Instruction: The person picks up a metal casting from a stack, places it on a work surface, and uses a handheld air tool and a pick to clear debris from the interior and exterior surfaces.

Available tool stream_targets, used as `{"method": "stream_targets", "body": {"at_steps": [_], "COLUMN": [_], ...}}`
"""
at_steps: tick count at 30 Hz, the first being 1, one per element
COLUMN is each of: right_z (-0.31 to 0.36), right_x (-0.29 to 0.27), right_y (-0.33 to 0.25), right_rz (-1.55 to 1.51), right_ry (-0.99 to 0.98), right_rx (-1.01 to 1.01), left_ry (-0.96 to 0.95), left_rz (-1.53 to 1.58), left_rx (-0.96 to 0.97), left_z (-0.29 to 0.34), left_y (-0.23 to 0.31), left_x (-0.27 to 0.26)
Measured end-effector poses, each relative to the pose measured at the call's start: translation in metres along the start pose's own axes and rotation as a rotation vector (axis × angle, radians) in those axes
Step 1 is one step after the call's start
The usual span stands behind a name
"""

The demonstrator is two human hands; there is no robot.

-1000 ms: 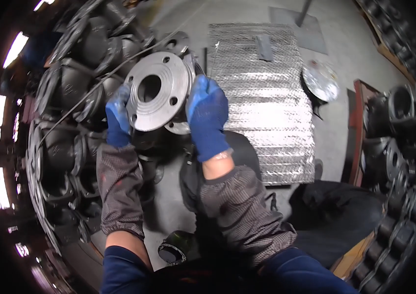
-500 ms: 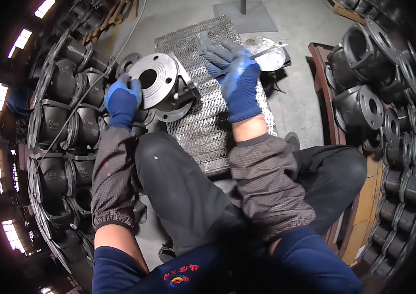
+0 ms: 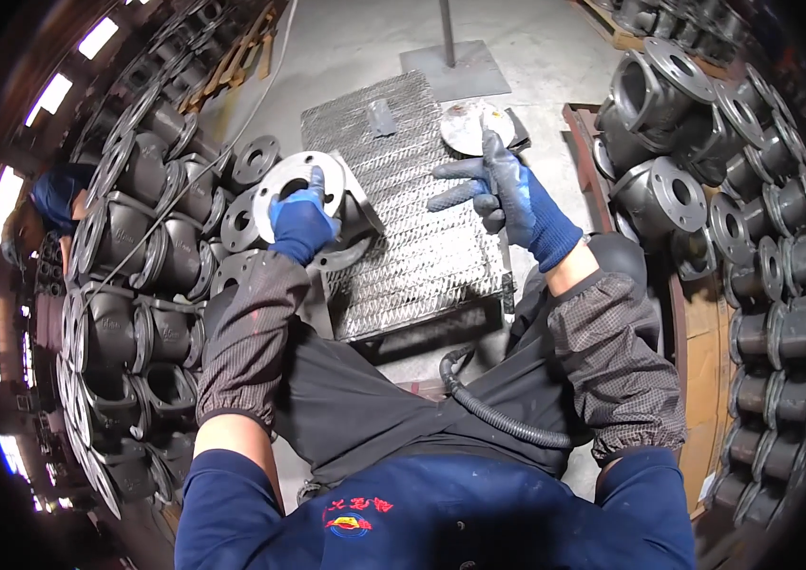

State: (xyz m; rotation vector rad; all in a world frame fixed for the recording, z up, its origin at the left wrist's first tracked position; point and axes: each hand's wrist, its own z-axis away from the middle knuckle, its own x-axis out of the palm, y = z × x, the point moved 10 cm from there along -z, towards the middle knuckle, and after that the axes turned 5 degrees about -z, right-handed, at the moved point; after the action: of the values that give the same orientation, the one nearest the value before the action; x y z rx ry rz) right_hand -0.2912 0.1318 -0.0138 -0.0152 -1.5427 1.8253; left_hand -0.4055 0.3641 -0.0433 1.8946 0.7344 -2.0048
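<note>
My left hand (image 3: 300, 224), in a blue glove, grips the lower rim of a round silvery flange (image 3: 297, 179) with bolt holes. The flange belongs to a grey valve body (image 3: 354, 220) resting at the left edge of a metal tread plate (image 3: 412, 237). My right hand (image 3: 509, 195), also gloved in blue, hovers over the plate's right side. It is closed around a thin metal tool (image 3: 506, 275) that runs down past the wrist, while two fingers stretch out to the left.
Stacks of grey flanged valve bodies line the left (image 3: 127, 285) and right (image 3: 707, 190). A round metal disc (image 3: 465, 125) and a small metal piece (image 3: 381, 116) lie on the plate's far end. A black ribbed hose (image 3: 493, 415) crosses my lap. Another person (image 3: 51, 199) works far left.
My right hand left the flange, moved right across the plate and now holds the thin tool. The valve body has come down to the plate's left edge, my left hand still on it.
</note>
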Motion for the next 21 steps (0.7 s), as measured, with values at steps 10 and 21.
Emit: {"method": "stream_targets", "body": {"at_steps": [10,21], "right_z": [-0.028,-0.047], "right_x": [0.018,0.003], "right_y": [-0.007,0.023], "right_rz": [0.355,0.305], "right_ry": [0.022,0.038], "right_rx": [-0.027,-0.008], "left_ry": [-0.027,-0.198], "left_rz": [1.166,1.247], "left_rx": [0.066,-0.452], "left_z": [0.053,0.048], "left_y": [-0.052,-0.125], "left_x": [-0.057,0.034]}}
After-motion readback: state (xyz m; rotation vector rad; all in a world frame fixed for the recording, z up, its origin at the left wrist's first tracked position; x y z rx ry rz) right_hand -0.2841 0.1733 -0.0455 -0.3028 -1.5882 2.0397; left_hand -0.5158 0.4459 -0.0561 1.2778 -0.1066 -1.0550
